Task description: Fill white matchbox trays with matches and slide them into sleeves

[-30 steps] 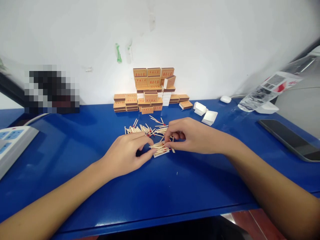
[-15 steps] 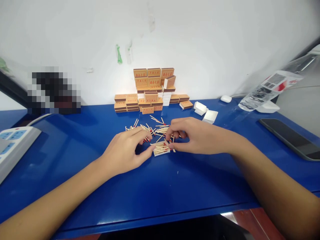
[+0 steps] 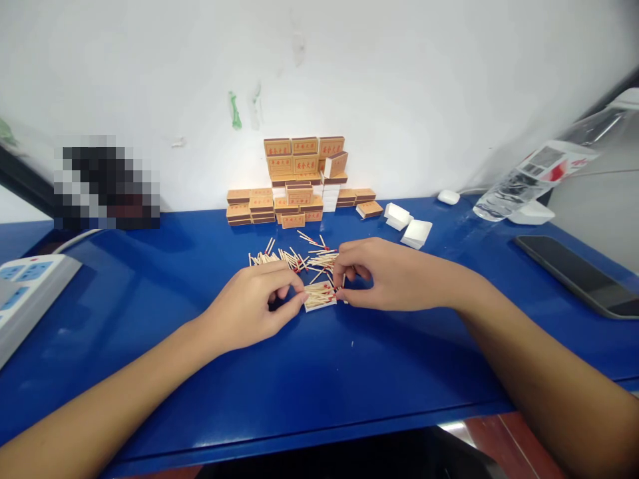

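A small white matchbox tray (image 3: 321, 307) lies on the blue table, filled with red-headed matches (image 3: 319, 293). At its left end, the thumb and index finger of my left hand (image 3: 262, 299) are closed on the match ends. From the other side, my right hand (image 3: 382, 274) pinches at the red heads, its other fingers curled in. The fingertips partly hide both ends of the tray. Just behind it lies a loose pile of matches (image 3: 289, 258), partly covered by my hands.
Orange matchboxes (image 3: 305, 165) are stacked against the wall. Two white empty trays (image 3: 417, 233) lie right of them, near a white rounded case (image 3: 448, 197). A clear bottle (image 3: 524, 179) and a phone (image 3: 574, 273) are at the right, a power strip (image 3: 37, 286) at the left.
My left index finger has come down to the thumb, closing the gap at the tray's left end. My right hand stays at the right end. The view has shifted slightly.
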The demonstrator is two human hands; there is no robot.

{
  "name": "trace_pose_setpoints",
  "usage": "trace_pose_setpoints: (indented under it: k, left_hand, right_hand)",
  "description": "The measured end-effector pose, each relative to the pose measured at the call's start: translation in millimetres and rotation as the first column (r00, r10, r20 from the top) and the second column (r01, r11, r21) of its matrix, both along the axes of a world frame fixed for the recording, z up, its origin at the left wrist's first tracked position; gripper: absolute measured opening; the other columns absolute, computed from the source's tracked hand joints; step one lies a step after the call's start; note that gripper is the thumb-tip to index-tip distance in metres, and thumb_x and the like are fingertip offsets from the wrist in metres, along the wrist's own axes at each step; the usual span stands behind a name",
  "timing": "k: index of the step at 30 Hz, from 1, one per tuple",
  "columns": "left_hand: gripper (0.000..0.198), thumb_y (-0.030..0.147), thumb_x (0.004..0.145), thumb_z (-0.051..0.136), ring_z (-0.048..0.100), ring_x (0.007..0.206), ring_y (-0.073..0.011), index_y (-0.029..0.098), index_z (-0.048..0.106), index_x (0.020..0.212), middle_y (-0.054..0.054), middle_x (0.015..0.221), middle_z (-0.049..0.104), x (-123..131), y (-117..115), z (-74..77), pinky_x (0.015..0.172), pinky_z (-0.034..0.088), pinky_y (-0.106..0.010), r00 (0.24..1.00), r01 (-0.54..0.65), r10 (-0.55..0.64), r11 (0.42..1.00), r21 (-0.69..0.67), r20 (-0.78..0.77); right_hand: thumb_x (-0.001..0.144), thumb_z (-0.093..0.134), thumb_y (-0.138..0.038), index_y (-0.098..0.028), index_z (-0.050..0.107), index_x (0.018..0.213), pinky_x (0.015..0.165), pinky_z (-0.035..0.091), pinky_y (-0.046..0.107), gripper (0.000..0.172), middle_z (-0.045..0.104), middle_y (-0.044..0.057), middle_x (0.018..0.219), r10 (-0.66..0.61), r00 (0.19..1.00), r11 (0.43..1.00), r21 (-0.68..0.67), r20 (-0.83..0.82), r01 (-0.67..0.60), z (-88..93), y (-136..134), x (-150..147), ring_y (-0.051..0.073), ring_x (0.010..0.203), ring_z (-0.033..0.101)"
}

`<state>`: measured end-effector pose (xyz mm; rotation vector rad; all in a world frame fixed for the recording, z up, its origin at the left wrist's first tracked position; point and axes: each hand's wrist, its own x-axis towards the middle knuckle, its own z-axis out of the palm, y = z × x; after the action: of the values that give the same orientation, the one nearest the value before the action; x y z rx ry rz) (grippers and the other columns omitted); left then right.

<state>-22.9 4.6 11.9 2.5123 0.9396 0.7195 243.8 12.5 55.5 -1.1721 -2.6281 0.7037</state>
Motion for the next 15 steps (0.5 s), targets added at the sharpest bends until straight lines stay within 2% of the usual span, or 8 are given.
trace_pose_setpoints:
  k: [7, 10, 15]
  left_hand:
    - [0.008, 0.024, 0.096, 0.066, 0.047, 0.063, -0.0094, 0.020, 0.071, 0.090, 0.004, 0.072, 0.050, 1.5, 0.0, -2.6, 0.060, 0.038, -0.024, 1.000, -0.022, 0.022, 1.000, -0.019, 0.006]
    - [0.008, 0.028, 0.096, 0.068, 0.047, 0.062, -0.0093, 0.020, 0.070, 0.098, 0.005, 0.074, 0.051, 1.2, -1.8, -1.3, 0.060, 0.039, -0.025, 0.999, -0.032, 0.032, 0.999, -0.001, 0.010]
    - [0.020, 0.036, 0.098, 0.070, 0.052, 0.068, -0.0105, 0.021, 0.070, 0.112, 0.003, 0.081, 0.056, 4.9, -7.8, -1.2, 0.064, 0.043, -0.026, 0.998, -0.033, 0.029, 0.996, 0.077, 0.053]
  right_hand:
    - [0.091, 0.067, -0.026, -0.021, 0.075, 0.091, 0.070, 0.043, 0.031, 0.009, 0.071, 0.002, 0.091, -0.001, 0.998, 1.000, 0.000, -0.058, 0.001, -4.6, 0.8, -4.0, 0.015, 0.078, 0.059]
    - [0.090, 0.071, -0.030, -0.021, 0.075, 0.092, 0.071, 0.043, 0.030, 0.010, 0.071, 0.002, 0.093, 0.017, 0.998, 1.000, -0.022, -0.064, -0.018, -4.1, 0.4, -4.2, 0.015, 0.080, 0.060]
    - [0.091, 0.072, -0.030, -0.021, 0.074, 0.093, 0.072, 0.043, 0.030, 0.009, 0.069, 0.002, 0.091, 0.032, 0.997, 0.999, -0.008, -0.065, -0.033, -7.1, -2.5, -8.5, 0.015, 0.079, 0.060]
